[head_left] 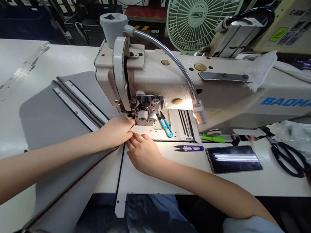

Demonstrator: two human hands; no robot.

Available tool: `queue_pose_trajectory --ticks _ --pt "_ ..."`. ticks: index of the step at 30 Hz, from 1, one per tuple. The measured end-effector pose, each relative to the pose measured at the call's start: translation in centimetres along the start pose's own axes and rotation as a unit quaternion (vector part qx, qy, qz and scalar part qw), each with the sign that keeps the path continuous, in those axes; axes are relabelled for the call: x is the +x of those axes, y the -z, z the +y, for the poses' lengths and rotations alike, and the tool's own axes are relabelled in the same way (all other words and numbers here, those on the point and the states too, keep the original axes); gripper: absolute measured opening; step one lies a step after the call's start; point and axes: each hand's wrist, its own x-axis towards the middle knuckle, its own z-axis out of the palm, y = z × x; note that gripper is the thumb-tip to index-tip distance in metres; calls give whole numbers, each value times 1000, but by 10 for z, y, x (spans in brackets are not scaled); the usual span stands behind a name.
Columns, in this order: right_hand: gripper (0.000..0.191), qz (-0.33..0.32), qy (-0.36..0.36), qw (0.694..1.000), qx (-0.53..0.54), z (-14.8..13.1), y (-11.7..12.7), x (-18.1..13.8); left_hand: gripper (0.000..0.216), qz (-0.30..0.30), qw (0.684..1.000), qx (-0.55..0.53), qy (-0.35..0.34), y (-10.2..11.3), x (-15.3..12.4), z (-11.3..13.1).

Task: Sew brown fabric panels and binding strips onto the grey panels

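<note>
From close above, the head camera faces forward and down over hands (145, 154) and sewing machine (166, 81).

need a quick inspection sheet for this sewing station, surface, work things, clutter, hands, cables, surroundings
Surface: white table, scuffed at upper left.
Work things: grey panel with pale strips on it, left of the sewing machine.
Clutter: blue snips just right of the needle area; purple snips, phone and black-handled scissors farther right.
Hands: left hand and right hand close together near the needle area; grip unclear.
Cables: black cable looped at upper right.
Surroundings: green fan and control panel beyond the machine.
</note>
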Motion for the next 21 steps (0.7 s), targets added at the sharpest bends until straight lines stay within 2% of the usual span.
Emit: queue_pose_trajectory --ticks 8,14,17,21 --pt "34 10 -15 1000 23 10 -3 7 20 40 999 0 20 -3 1 6" --pt "37 75 34 996 -34 1 -10 -8 23 65 992 103 -20 5 -29 15" --pt "36 79 48 994 -60 -8 -11 -13 25 33 995 88 -30 2 -39 15" --pt "27 42 30 997 -49 -8 -10 -9 25 19 999 28 -19 -6 -29 10"
